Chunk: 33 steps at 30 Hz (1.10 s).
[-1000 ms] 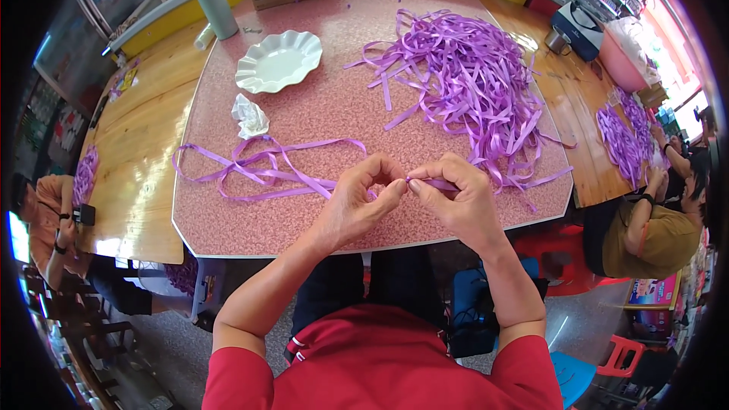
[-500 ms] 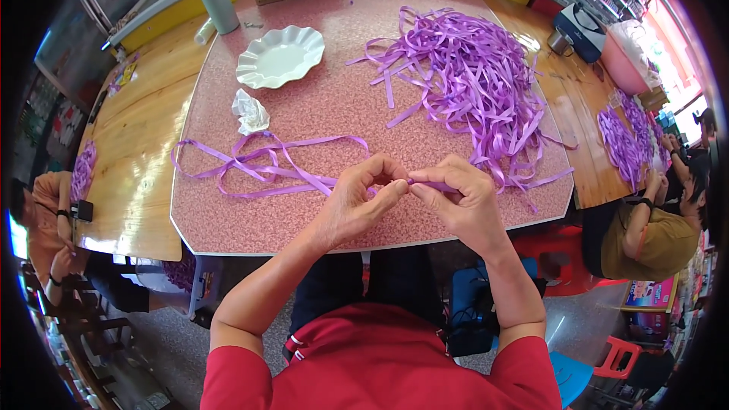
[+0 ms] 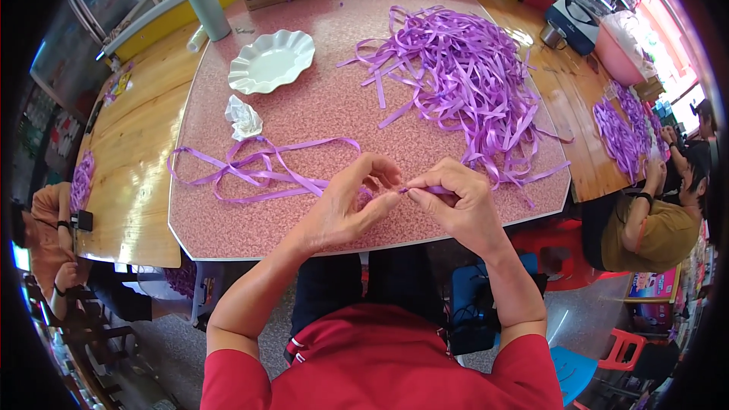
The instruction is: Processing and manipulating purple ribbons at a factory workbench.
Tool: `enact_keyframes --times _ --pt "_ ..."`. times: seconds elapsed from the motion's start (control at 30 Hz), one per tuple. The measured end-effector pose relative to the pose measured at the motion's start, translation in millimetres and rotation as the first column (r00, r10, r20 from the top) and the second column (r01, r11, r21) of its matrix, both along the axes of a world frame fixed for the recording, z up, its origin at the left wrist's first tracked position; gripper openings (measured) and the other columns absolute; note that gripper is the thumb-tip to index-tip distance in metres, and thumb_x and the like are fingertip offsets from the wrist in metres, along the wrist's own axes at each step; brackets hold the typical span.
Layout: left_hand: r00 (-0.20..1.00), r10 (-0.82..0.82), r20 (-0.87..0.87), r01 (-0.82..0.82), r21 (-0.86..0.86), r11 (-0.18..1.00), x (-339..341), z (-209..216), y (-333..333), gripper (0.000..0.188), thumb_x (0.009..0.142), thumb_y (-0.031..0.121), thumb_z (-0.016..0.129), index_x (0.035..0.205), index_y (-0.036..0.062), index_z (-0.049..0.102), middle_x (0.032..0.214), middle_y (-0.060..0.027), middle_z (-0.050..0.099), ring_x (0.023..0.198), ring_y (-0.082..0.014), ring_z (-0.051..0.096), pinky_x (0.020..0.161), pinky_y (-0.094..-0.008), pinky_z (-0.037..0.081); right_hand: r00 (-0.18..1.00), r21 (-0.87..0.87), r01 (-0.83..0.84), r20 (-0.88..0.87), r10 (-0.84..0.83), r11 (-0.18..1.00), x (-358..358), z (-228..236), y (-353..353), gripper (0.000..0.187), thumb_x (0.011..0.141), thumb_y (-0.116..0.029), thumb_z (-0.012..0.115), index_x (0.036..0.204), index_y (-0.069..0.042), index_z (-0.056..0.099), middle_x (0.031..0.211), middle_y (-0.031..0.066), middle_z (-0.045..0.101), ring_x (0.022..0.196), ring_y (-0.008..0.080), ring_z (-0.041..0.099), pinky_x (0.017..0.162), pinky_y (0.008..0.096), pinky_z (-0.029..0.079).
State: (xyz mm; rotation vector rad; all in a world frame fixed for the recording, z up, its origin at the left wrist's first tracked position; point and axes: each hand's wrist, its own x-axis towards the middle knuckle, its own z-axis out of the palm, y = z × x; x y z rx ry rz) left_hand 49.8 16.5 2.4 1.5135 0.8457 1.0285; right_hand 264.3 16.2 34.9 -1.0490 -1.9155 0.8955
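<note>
Right hand [image 3: 462,196]: pinching narrow, shiny purple ribbon [image 3: 403,190] above near side of pink speckled table [image 3: 319,118], seemingly to steady it | Left hand [image 3: 345,209]: thumb and forefinger parted alongside | Tangled purple ribbon heap [image 3: 467,68]: far right, apparently leaving finger room

purple ribbon [image 3: 313,185] partly hidden by left hand [image 3: 345,205], red shirt [image 3: 380,376] cut off below

1. Strong light enters at upper right, blown out white.
2. White glare streaks the wood table [image 3: 137,152] at left; the pink table [image 3: 323,118] is brightly lit.
3. The floor [image 3: 171,349] at lower left is dim.
4. Fisheye bends edges; corners fall black; rim looks soft.
</note>
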Motion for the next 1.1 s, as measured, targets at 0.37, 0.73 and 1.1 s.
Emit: enact_keyframes --times 0.37,0.73,1.1 --pt "0.725 0.405 -0.557 0.263 0.768 0.585 0 18 -2 0.024 0.078 0.015 0.077 0.093 0.0052 0.061 0.081 -0.0061 0.061 0.077 -0.0244 0.062 0.077 -0.0391 0.046 0.998 0.045 -0.057 -0.015 0.058 0.997 -3 -11 -3 0.008 0.085 -0.004 0.072 0.092 0.000 0.074 0.080 0.0092 0.068 0.070 0.0148 0.063 0.059 0.0287 0.046" --pt "0.686 -0.087 -0.722 0.561 0.449 0.695 -35 36 -12 0.020 0.081 0.009 0.071 0.073 0.0062 0.053 0.069 -0.0080 0.051 0.065 -0.0275 0.055 0.066 -0.0392 0.044 0.932 0.270 -0.357 0.169 0.321 0.894 -3 -24 -16 0.020 0.088 -0.021 0.071 0.086 -0.004 0.063 0.076 0.0118 0.057 0.070 0.0336 0.061 0.060 0.0420 0.047" --pt "0.723 -0.353 -0.594 0.577 0.238 0.782 -43 38 -27 0.012 0.076 0.001 0.069 0.071 0.0039 0.059 0.068 -0.0093 0.057 0.066 -0.0306 0.058 0.065 -0.0407 0.044 0.897 0.457 -0.433 0.135 0.421 0.777 3 -19 -11 0.009 0.077 -0.014 0.074 0.079 -0.012 0.066 0.076 0.0004 0.059 0.079 0.0201 0.058 0.070 0.0362 0.046"
